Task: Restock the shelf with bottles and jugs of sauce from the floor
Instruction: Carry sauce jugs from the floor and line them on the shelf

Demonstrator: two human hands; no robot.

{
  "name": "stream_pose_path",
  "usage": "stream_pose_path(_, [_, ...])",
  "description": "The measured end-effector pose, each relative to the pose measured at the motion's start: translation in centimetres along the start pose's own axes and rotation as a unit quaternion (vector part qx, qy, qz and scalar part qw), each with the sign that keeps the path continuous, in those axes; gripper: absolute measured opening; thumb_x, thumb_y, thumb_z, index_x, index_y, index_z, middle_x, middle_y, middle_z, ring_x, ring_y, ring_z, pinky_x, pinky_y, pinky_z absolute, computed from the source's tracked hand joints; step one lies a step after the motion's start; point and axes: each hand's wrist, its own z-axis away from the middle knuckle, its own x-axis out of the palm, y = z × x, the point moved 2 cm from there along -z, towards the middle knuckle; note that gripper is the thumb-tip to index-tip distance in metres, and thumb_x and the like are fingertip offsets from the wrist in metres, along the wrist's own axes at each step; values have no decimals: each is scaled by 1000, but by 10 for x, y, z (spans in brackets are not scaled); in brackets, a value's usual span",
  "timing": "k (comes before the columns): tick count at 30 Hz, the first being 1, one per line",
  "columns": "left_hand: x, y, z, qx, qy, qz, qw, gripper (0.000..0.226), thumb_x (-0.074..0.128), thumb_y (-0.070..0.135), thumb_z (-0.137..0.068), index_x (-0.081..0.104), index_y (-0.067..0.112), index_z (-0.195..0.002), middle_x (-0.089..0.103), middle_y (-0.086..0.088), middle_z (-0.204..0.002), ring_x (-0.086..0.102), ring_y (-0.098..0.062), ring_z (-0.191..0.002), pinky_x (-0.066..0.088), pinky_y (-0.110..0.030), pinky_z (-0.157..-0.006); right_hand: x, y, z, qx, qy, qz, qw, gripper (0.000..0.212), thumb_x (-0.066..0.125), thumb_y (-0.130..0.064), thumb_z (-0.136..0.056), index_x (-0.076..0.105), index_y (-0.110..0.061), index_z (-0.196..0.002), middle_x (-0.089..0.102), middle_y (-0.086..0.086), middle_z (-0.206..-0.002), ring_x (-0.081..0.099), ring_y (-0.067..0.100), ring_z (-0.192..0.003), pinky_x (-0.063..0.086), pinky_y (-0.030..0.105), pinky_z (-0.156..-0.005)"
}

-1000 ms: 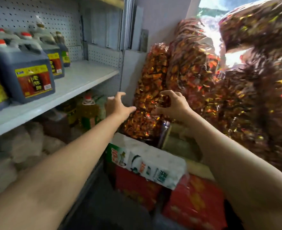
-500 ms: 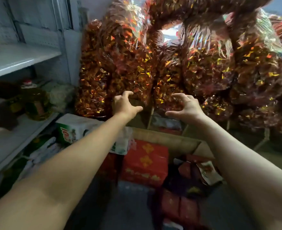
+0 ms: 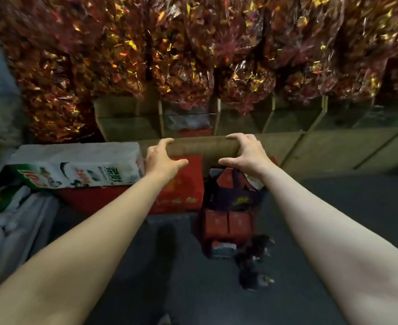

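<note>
From the head view we see our left hand [image 3: 161,158] and right hand [image 3: 246,154] stretched out over the floor [image 3: 181,277], fingers [image 3: 236,137] spread and slightly curved, holding nothing. Both hover at the rim of a brown cardboard box [image 3: 205,148], matte and flat-sided; we cannot tell whether they touch it. Below it, on the dark grey floor, a blurred cluster of dark sauce bottles [image 3: 230,198] with red labels stands between our forearms. To the left lies a white, green-printed plastic-wrapped pack [image 3: 76,165] on top of red cartons [image 3: 181,191]. Behind, cardboard-divided bins [image 3: 240,123] hold crinkled transparent bags [image 3: 193,55] full of shiny red and gold wrapped pieces.
</note>
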Motion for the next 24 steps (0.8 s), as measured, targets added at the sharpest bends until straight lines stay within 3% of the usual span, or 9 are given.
stream_pose_path(4, [32,-13,-7,0,-50,9,999,71,82,39,-80,46,32,-140,44,-12,-140,46,-32,-130,40,-41,-107,21,29,5,49,-16,-23,998,76,88,-47,-71,52,-34,-137,44,6,-135,50,26,-124,47,39,-107])
stream_pose_path(8, [74,-35,-13,-11,-107,-1,994,72,84,40,-76,48,34,-138,48,-12,-136,48,-31,-127,40,-38,-109,53,62,10,93,-32,-12,995,81,88,-49,-68,52,-31,-138,47,11,-133,46,26,-127,41,33,-107])
stream_pose_path(12, [120,-56,-19,-15,-159,3,987,71,84,37,-76,49,33,-138,47,-12,-135,46,-31,-129,39,-36,-107,91,108,13,141,-50,-16,989,98,70,-76,-50,51,-35,-137,51,9,-135,45,28,-129,45,41,-106])
stream_pose_path(17, [170,-98,-6,-50,-210,-25,976,69,83,37,-79,48,34,-138,45,-9,-139,45,-30,-130,41,-39,-106,136,165,40,205,-88,-37,974,78,89,-45,-69,54,-29,-137,47,14,-131,45,33,-130,41,41,-111])
stream_pose_path(24, [258,-157,4,-99,-239,-42,965,71,82,35,-80,45,32,-141,42,-10,-145,47,-30,-131,42,-38,-102,211,251,62,262,-127,-44,956,82,87,-47,-71,50,-28,-142,43,11,-136,47,34,-129,41,46,-111])
